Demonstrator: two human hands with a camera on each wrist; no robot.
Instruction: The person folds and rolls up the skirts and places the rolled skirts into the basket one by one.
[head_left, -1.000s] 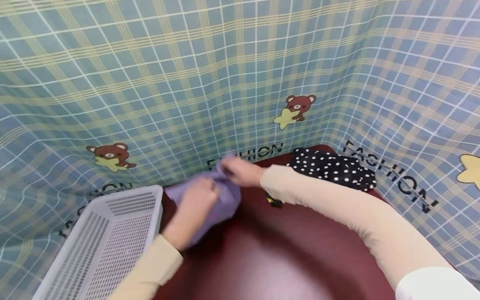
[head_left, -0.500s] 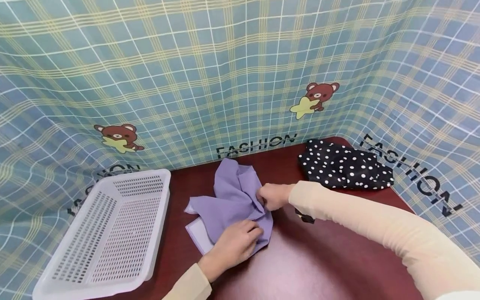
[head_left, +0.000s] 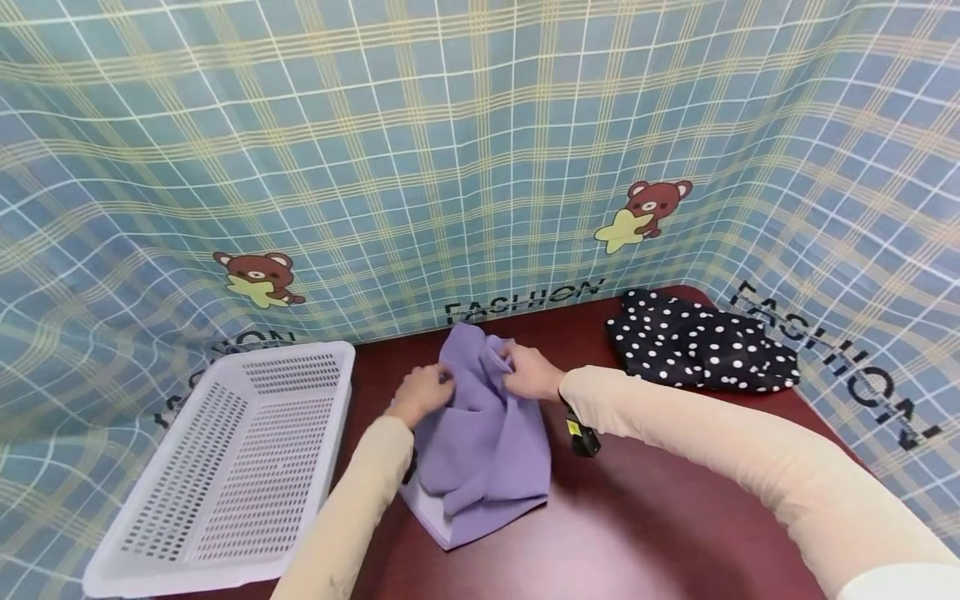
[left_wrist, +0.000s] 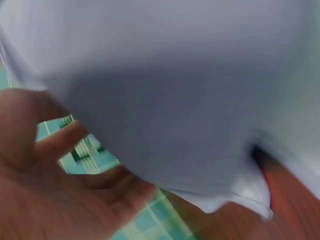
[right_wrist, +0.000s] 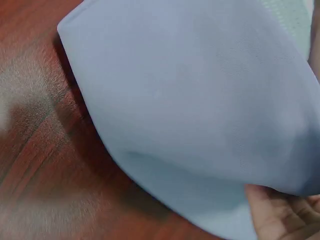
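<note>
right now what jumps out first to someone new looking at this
A crumpled lilac cloth lies mid-table, both hands gripping its far edge: left hand, right hand. A white perforated plastic basket sits to its left, and a black white-dotted garment lies at the far right corner of the dark red table.

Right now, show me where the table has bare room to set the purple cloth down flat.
Bare wood shows on the table in front, between the purple cloth and the right sleeve, and in a back strip between cloth and polka-dot garment. The white basket crowds the left; both the left hand and right hand grip the cloth's far edge.
</note>
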